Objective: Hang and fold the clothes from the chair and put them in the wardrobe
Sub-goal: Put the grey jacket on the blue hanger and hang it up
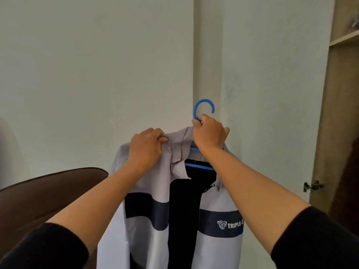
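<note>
With the right hand [208, 132] clenched below the hanger [204, 107] hook and the left hand [146, 145] pinching the jacket [147, 183] collar beside it, that shoulder could slip off.

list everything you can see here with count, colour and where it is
jacket: one, light grey with dark navy band and white logo, centre, hanging on the hanger
dark garment: one, black, visible inside the open jacket front
hanger: one, blue, hook above the right hand, bars showing at the collar
chair: one, brown, lower left
wardrobe: one, light wood, right edge, with a metal hinge
wall: pale white-green, behind everything
left hand: pinching the jacket's left shoulder
right hand: gripping the hanger neck
sleeves: two, black, bottom corners
</note>
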Tool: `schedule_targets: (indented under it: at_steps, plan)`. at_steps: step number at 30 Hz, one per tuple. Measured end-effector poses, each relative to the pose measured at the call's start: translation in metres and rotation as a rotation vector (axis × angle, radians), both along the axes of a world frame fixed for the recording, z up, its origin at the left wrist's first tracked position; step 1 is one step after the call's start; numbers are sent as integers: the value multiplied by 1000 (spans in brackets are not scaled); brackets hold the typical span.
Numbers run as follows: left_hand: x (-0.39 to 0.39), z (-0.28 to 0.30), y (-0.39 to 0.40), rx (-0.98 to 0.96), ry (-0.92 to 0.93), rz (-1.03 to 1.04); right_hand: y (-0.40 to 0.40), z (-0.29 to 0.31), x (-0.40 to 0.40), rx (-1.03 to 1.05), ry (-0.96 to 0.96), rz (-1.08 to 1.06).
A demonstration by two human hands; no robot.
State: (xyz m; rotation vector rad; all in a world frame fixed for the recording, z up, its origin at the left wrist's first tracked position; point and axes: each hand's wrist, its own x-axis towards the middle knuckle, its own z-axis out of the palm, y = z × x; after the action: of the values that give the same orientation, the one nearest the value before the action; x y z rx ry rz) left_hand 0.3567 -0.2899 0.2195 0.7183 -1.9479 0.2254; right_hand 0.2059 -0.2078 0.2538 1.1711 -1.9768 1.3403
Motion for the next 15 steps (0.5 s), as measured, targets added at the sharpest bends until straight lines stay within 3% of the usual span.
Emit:
schedule_targets:
  at_steps: [4,15]
  plan:
    - [-33,4,5,-90,-16,-7,15,11,-50,8,16,-68]
    - [-185,-2,26,26,68,-120,62,32,-199,-31,42,-211]
